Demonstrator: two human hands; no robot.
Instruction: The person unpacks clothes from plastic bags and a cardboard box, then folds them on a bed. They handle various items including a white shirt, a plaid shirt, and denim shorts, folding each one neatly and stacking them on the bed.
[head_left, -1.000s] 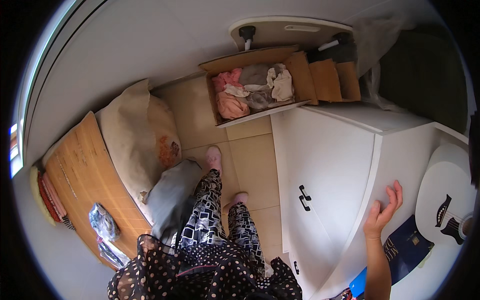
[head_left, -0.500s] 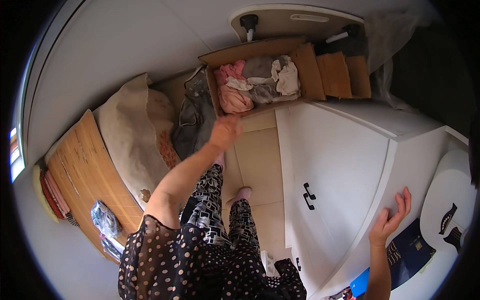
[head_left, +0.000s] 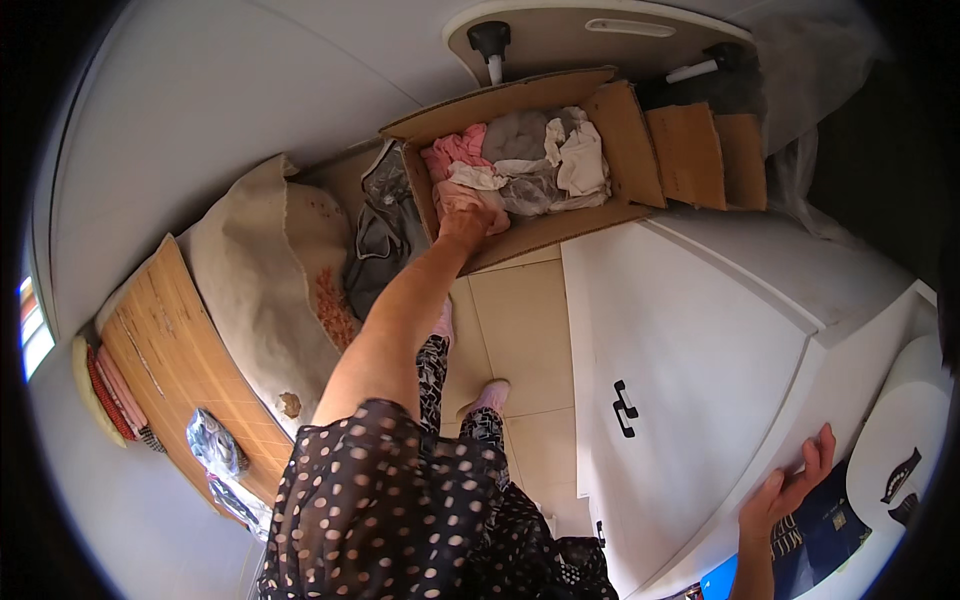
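Observation:
My left arm stretches forward into an open cardboard box (head_left: 635, 130). There my left hand (head_left: 468, 224) lies on a pale pink cloth (head_left: 494, 212), its fingers curled down into the fabric and partly hidden. Around it in the box lie a brighter pink cloth (head_left: 456, 150), a grey bundle (head_left: 515, 137) and white cloth (head_left: 580, 165). Far to the right, my right hand (head_left: 788, 487) is open, fingers spread, against the edge of a white cabinet (head_left: 700, 330); nothing shows in it.
A dark grey bag (head_left: 380, 240) sits left of the box, beside a beige fabric cover (head_left: 250, 260) and a bamboo mat (head_left: 190, 350). A folded cardboard piece (head_left: 690, 155) stands right of the box. A white guitar (head_left: 900, 430) and dark blue bag (head_left: 825, 530) are near my right hand.
My left hand has moved forward from the box's near edge down onto the pale pink cloth. My right hand stays by the cabinet edge. The view has shifted slightly.

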